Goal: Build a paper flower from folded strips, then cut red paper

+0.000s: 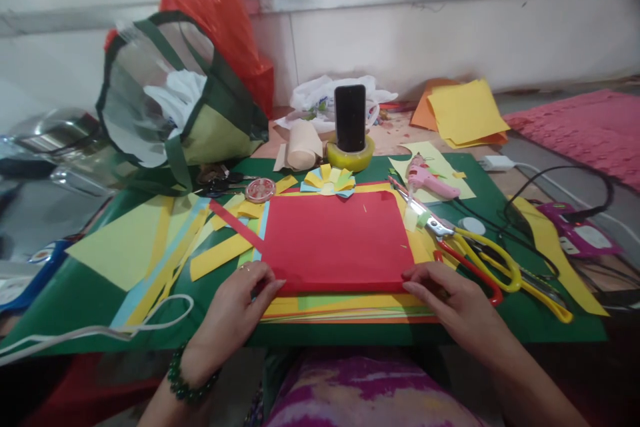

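A sheet of red paper [337, 237] lies before me on a stack of coloured paper [350, 310], its near edge turned up in a narrow fold. My left hand [247, 293] pinches that sheet at its near left corner. At the near right corner my right hand [443, 290] pinches the same sheet. A green bead bracelet is on my left wrist. To the right of the sheet lie yellow-handled scissors [487, 257]. Just beyond its far edge sits a paper flower [329, 180] of yellow, blue and green strips.
A pink glue gun [430, 179] with a black cable rests at the right on the green mat [200, 307]. A phone [350, 118] stands in a yellow tape roll [351, 153]. Paper strips [165, 260] and a white cable [150, 325] lie left; a green bag [220, 107] leans behind.
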{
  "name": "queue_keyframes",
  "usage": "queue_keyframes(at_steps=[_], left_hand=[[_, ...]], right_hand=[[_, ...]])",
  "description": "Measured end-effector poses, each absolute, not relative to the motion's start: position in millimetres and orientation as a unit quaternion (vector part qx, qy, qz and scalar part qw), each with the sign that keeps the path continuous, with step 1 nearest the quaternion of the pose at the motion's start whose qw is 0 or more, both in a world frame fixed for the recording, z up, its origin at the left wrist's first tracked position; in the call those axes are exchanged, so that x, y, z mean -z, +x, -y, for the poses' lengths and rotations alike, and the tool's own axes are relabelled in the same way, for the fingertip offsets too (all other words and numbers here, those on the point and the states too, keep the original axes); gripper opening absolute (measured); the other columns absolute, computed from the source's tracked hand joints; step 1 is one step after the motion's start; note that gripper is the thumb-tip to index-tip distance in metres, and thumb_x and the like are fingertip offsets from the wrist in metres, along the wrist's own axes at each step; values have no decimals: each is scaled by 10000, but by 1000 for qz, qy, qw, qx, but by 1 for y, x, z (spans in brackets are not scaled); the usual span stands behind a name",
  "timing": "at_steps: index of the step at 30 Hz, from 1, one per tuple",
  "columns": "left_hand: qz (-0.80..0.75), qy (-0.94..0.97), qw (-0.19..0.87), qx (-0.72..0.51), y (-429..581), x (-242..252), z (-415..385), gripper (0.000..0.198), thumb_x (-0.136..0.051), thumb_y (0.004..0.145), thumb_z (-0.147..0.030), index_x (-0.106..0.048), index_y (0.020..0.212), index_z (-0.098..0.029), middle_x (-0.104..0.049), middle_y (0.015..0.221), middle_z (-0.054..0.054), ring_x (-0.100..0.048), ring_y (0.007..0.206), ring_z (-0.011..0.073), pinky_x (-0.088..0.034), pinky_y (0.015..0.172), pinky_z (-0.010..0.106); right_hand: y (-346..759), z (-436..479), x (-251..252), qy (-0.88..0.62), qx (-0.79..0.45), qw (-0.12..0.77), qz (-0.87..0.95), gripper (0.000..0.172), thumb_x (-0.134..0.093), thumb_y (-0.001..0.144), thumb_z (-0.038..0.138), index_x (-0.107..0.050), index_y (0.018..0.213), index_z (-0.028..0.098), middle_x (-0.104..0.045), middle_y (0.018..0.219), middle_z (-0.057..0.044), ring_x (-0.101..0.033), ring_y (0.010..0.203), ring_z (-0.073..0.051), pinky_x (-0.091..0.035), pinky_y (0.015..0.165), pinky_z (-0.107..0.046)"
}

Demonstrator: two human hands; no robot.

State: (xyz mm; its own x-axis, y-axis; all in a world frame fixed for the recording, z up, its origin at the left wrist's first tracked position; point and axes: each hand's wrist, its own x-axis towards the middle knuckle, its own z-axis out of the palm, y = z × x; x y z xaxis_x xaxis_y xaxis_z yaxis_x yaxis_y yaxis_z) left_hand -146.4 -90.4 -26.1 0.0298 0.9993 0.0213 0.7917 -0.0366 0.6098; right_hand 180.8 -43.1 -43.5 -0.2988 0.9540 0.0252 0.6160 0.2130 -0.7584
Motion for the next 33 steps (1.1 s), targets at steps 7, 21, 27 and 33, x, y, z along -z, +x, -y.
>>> queue_keyframes(at_steps=[7, 21, 27, 33], left_hand=[[-674, 651, 228, -266, -142, 28, 99, 330, -485, 859, -445, -514, 618, -221, -545, 556, -41, -498, 507, 124, -405, 515, 215], [-691, 582, 305, -301, -147, 29, 101, 269, -623, 744, -436, -610, 900, -217, -646, 608, -43, -598, 570, 147, -505, 620, 245], [-670, 580, 354, -300, -153, 26, 108, 259, -681, 698, -386, -666, 878, -200, -718, 783, 24, -672, 727, 190, -545, 670, 270], [-655, 617, 305, -313, -151, 25, 111, 187, -629, 764, -378, -677, 713, -204, -703, 709, 11, -639, 648, 163, -525, 601, 235]], right_hand=[[183, 49, 40, -561, -340, 244, 714, 379, -526, 870, 551, -598, 668, 239, -633, 614, 5, -588, 568, -160, -475, 548, -262], [193, 50, 39, -540, -349, 233, 730, 350, -563, 847, 542, -607, 690, 232, -629, 617, -4, -574, 560, -168, -463, 505, -270], [187, 52, 44, -556, -307, 253, 730, 419, -533, 854, 616, -587, 685, 236, -632, 610, -3, -568, 541, -165, -458, 498, -271], [187, 52, 46, -558, -285, 260, 734, 422, -527, 856, 621, -593, 697, 236, -648, 617, -5, -586, 541, -167, -466, 492, -266]])
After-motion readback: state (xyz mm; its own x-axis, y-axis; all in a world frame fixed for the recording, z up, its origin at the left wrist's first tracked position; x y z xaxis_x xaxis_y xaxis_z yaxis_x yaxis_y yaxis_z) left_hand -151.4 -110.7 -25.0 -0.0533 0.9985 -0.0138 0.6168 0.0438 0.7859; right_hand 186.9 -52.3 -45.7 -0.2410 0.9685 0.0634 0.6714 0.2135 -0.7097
